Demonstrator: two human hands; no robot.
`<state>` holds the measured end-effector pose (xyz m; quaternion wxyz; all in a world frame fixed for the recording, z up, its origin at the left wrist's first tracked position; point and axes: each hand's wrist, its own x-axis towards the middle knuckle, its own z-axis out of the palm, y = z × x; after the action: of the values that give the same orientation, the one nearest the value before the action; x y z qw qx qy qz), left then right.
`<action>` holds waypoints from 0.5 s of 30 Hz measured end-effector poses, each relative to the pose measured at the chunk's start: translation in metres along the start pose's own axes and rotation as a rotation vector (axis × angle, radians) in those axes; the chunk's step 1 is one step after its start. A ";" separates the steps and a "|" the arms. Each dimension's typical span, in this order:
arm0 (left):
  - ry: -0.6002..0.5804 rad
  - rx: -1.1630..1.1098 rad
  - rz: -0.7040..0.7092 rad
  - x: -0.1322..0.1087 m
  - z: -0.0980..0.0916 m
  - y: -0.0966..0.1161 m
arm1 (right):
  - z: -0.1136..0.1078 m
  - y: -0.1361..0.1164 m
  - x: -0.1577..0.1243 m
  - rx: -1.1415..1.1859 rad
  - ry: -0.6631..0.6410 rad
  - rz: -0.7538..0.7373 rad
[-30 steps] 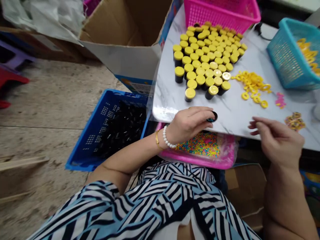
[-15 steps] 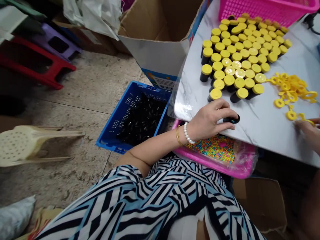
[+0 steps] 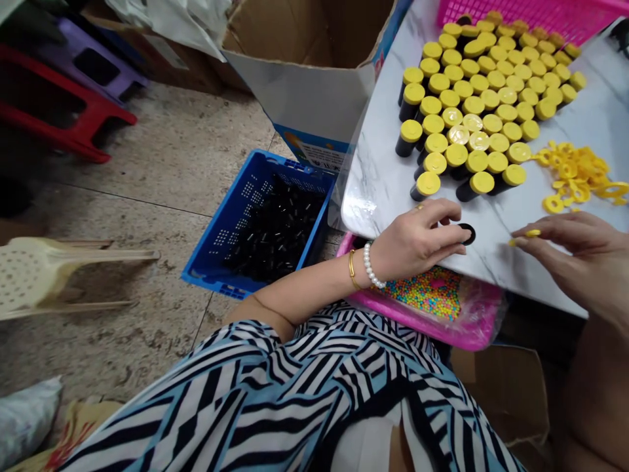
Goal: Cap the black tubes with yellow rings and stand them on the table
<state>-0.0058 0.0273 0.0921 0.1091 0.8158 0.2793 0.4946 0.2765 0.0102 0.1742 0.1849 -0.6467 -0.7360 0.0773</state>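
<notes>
My left hand (image 3: 425, 237), with a pearl bracelet at the wrist, is closed around a small black tube (image 3: 472, 235) at the table's near edge; the tube's round open end faces right. Facing it, my right hand (image 3: 582, 259) pinches a small yellow plastic piece (image 3: 533, 233), mostly covered by the fingers. Behind the hands lies a loose pile of yellow ring-ended plastic pieces (image 3: 580, 172). Many black tubes with yellow caps (image 3: 477, 160) stand grouped upright on the white marbled table (image 3: 501, 219).
A pink tray of colourful beads (image 3: 427, 292) sits over my lap, under the table edge. On the floor, a blue crate (image 3: 209, 272) holds many black tubes. An open cardboard box (image 3: 314, 98) stands left of the table, and a pink basket (image 3: 535, 23) at the back.
My right hand has come left from beside the yellow pile, carrying a yellow piece towards the black tube. My left hand stays nearly in place, and the tube's open end now turns more into view.
</notes>
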 end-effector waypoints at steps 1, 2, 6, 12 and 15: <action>0.012 0.034 0.028 -0.001 0.001 0.000 | 0.002 -0.005 0.001 0.035 0.013 -0.002; 0.025 0.068 0.054 -0.001 0.002 0.001 | 0.004 -0.011 0.002 0.110 -0.007 0.040; 0.059 0.121 0.106 0.000 0.002 0.004 | 0.020 -0.034 0.009 0.750 -0.178 0.414; -0.061 0.083 0.014 -0.001 0.003 0.007 | 0.044 -0.065 0.010 1.083 -0.188 0.579; -0.069 0.057 -0.018 -0.003 0.003 0.007 | 0.053 -0.079 0.006 1.030 -0.029 0.498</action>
<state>-0.0018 0.0205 0.0913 0.0997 0.8327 0.2967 0.4568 0.1829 0.0103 0.1544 0.4421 -0.6260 -0.4312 0.4761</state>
